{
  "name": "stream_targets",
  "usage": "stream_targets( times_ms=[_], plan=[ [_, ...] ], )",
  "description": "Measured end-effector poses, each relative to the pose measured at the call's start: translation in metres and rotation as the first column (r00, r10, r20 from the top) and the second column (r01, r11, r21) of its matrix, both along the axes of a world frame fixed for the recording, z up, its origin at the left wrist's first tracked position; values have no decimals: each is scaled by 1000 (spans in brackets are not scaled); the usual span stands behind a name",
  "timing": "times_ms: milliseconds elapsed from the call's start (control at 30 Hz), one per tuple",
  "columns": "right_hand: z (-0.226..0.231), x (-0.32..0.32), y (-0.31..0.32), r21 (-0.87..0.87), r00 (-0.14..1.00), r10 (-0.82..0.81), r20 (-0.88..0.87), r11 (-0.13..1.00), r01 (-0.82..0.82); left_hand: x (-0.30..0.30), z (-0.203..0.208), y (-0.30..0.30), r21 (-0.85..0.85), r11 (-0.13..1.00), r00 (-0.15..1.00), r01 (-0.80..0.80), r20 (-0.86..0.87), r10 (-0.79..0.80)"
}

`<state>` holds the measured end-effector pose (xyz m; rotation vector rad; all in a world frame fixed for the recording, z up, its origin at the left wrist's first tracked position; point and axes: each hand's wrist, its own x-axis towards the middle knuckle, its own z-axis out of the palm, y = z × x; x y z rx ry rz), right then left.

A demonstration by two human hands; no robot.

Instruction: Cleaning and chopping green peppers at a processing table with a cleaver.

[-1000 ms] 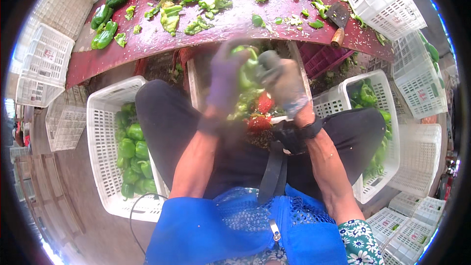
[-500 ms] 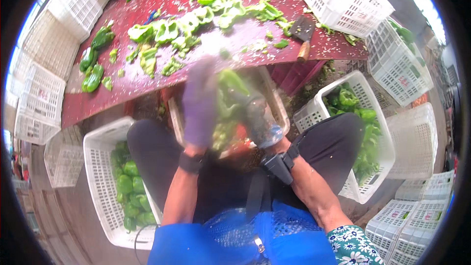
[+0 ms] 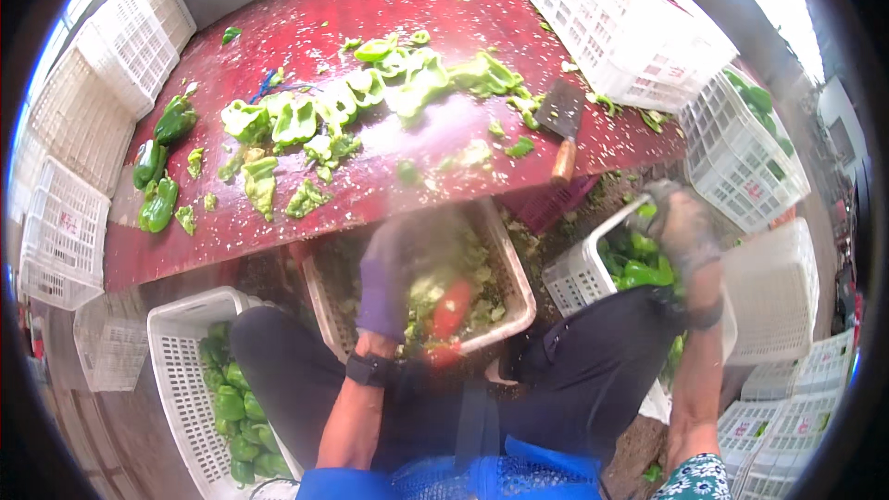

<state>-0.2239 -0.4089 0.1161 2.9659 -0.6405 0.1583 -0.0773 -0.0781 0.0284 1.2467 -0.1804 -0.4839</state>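
Observation:
My left hand [image 3: 381, 282], in a purple glove, is over a scrap-filled crate between my knees; its fingers are smeared by motion. A blurred red thing [image 3: 452, 310] shows beside it among pale green pepper scraps [image 3: 482, 282]. My right hand [image 3: 674, 222], in a greyish glove, reaches over the white crate [image 3: 579, 276] of green peppers [image 3: 639, 268] at my right. A bit of green pepper [image 3: 645, 210] shows at its closed, slightly blurred fingers. The scrap crate [image 3: 523, 306] stands under the table's near edge.
The red table [image 3: 370, 0] carries opened pepper pieces [image 3: 296, 120], whole peppers [image 3: 159, 204] at left and a cleaver [image 3: 561, 116] near the right edge. A crate of whole peppers [image 3: 231, 407] stands at my left. White crates [image 3: 630, 28] are stacked on both sides.
My hands were together over the scrap crate with a green pepper between them. The right hand has swung right, over the pepper crate; the left has moved slightly down. The view has shifted a little.

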Motion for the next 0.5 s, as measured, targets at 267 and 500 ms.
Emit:
stream_targets(
  times_ms=[267, 500],
  plan=[
    [-83, 295, -66, 25, 939, 177, 295, 981, -193, 9, -25, -3, 24, 999, 986, -47, -162, 50],
    [-114, 350, -55, 182, 947, -169, 274, 976, 121, 14, -22, 5, 107, 985, 981, -134, -129, 147]
  ],
)
